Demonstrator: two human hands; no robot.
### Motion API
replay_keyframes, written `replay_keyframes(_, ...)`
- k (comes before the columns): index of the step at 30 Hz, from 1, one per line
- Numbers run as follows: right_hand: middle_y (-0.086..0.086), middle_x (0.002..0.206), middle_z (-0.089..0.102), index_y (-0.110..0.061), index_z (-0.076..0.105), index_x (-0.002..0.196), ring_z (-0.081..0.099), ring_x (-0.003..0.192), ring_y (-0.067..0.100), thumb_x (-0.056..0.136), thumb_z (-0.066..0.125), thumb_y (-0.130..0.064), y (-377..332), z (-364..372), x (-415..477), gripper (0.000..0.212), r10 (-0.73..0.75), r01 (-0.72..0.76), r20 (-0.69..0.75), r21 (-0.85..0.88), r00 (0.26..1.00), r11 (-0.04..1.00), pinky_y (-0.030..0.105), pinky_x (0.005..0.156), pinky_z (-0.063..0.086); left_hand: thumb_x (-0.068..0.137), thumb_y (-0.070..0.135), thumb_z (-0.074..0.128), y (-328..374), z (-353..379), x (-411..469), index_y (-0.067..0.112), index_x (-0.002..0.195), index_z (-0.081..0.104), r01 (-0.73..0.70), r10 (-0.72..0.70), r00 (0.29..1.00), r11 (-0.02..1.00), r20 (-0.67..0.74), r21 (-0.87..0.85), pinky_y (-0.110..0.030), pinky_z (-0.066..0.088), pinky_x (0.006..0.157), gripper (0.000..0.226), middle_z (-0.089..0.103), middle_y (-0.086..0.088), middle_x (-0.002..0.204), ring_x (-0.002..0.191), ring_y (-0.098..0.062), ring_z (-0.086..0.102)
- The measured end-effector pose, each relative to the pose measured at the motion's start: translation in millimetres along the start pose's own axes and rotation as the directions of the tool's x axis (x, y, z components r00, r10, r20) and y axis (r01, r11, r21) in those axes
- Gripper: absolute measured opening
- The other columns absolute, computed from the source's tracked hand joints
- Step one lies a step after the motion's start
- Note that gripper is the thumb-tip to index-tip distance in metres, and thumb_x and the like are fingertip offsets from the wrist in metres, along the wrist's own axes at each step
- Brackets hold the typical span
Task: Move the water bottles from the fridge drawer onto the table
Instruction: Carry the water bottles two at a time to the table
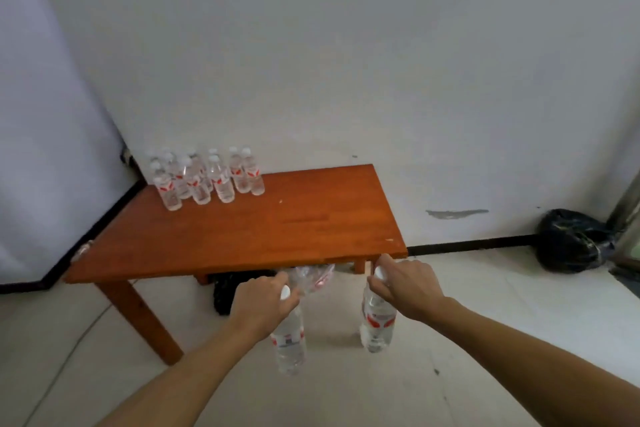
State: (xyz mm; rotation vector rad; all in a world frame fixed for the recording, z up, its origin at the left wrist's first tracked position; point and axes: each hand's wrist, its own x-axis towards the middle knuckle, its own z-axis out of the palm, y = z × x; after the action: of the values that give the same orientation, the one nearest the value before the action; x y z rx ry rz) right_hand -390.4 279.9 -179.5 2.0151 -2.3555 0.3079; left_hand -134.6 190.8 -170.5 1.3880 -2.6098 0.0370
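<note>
my left grip [266, 298] and right grip [405, 284] each clenched round a neck; left bottle [289, 347] and right bottle [377, 322] hang upright below the worktop [277, 229] edge at 12 o'clock; parked bottles [221, 180] at 11

A white wall [346, 45] fills the upper part, with a grey scuffed mark [457, 213] low on its right side. A black skirting strip [467, 246] runs along its foot, above a pale floor [485, 295]. A black plastic bag [571, 243] sits on the floor at the right, against the wall. A dark bundle [225, 291] lies lower in the middle, just beside some crumpled clear plastic [313, 279]. A thin cable [69, 350] crosses the floor at the left.
</note>
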Motion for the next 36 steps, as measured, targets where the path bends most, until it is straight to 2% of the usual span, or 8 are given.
replay_keyframes(3,-0.007,0.082,0.061,-0.027,0.044,0.097,0.059,0.066,0.009,0.091,0.030,-0.065,-13,14,68,0.041,-0.105,0.105,0.013,0.014,0.994,0.994,0.024,0.062,0.049,0.090,0.051,0.045,-37,8,35,0.021,0.082,0.054,0.085,-0.084,0.996,0.995,0.026,-0.048,-0.035,0.048,0.059,0.032,0.061,0.002,0.069,0.063,-0.018,0.059)
replay_keyframes(8,-0.005,0.069,0.053,-0.022,0.043,0.099,0.050,0.057,0.017,0.095,0.029,-0.060,-37,21,180,0.041,-0.219,0.221,0.032,-0.076,0.975,0.972,0.029,0.049,0.033,0.092,0.050,0.044,-90,7,89,0.023,0.089,0.053,0.249,-0.249,0.969,0.968,-0.004,-0.035,-0.031,0.045,0.061,0.028,0.064,0.001,0.075,0.070,-0.017,0.060)
replay_keyframes(14,-0.007,0.071,0.055,-0.023,0.045,0.108,0.051,0.056,0.009,0.095,0.030,-0.061,-84,43,287,0.042,-0.283,0.288,0.084,-0.064,0.955,0.955,0.024,0.051,0.043,0.093,0.050,0.044,-158,12,137,0.024,0.092,0.053,0.379,-0.380,0.925,0.925,-0.026,-0.039,-0.026,0.047,0.062,0.028,0.059,0.007,0.071,0.066,-0.011,0.057)
replay_keyframes(19,-0.009,0.074,0.056,-0.023,0.047,0.112,0.054,0.060,0.007,0.095,0.031,-0.062,-128,79,362,0.046,-0.290,0.297,0.110,-0.052,0.951,0.953,0.022,0.052,0.044,0.094,0.051,0.042,-232,27,190,0.027,0.092,0.054,0.335,-0.335,0.942,0.942,0.017,0.003,-0.019,0.046,0.059,0.027,0.056,0.011,0.070,0.062,-0.004,0.055)
replay_keyframes(22,-0.011,0.072,0.049,-0.023,0.046,0.117,0.046,0.055,0.003,0.095,0.033,-0.060,-159,96,409,0.045,-0.261,0.268,0.105,-0.059,0.960,0.962,0.019,0.049,0.036,0.094,0.051,0.043,-283,30,227,0.028,0.090,0.053,0.302,-0.302,0.953,0.953,0.031,0.019,-0.016,0.046,0.059,0.025,0.057,0.012,0.072,0.062,-0.004,0.056)
replay_keyframes(27,-0.010,0.080,0.057,-0.025,0.045,0.114,0.058,0.065,0.005,0.095,0.031,-0.061,-199,111,476,0.043,-0.191,0.193,0.088,-0.006,0.978,0.981,0.020,0.057,0.048,0.092,0.053,0.046,-359,24,289,0.028,0.096,0.053,0.257,-0.257,0.966,0.966,0.012,-0.009,-0.023,0.053,0.069,0.026,0.062,0.012,0.083,0.072,-0.005,0.059)
replay_keyframes(32,-0.010,0.079,0.056,-0.026,0.041,0.123,0.050,0.057,0.003,0.096,0.031,-0.059,-222,125,534,0.044,-0.165,0.165,0.040,0.007,0.986,0.986,0.015,0.050,0.037,0.091,0.050,0.051,-418,35,352,0.027,0.098,0.056,0.247,-0.248,0.969,0.966,0.008,-0.074,-0.020,0.045,0.065,0.025,0.062,0.011,0.086,0.073,-0.005,0.056)
replay_keyframes(36,-0.012,0.081,0.055,-0.029,0.045,0.122,0.052,0.062,0.004,0.095,0.036,-0.059,-231,141,597,0.041,-0.179,0.179,0.034,0.002,0.983,0.984,0.015,0.050,0.033,0.092,0.049,0.049,-454,53,400,0.024,0.109,0.057,0.250,-0.251,0.968,0.962,0.006,-0.106,-0.025,0.050,0.070,0.031,0.066,0.006,0.094,0.081,-0.010,0.062)
